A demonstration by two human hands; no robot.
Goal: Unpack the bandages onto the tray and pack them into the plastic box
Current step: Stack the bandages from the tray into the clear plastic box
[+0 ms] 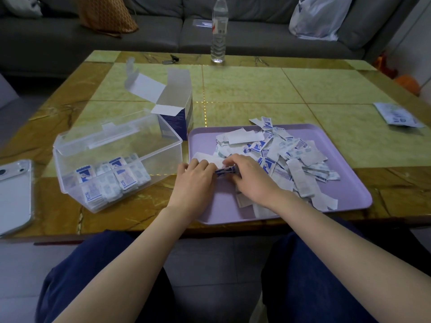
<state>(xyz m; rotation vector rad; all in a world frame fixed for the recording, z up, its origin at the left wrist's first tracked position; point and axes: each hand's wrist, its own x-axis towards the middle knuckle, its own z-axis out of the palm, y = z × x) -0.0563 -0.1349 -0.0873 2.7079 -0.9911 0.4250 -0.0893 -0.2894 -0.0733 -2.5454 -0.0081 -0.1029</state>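
A pile of white-and-blue wrapped bandages lies on the lilac tray at centre right. Over the tray's left part, my left hand and my right hand together grip a small stack of bandages between them, fingers curled round its ends. To the left stands the clear plastic box with rows of bandages packed along its near side. Behind it stands the opened white-and-blue carton, flaps up.
A phone lies at the table's left edge. A folded leaflet rests at the far right. A water bottle and a small dark object stand near the table's far edge, with a grey sofa behind.
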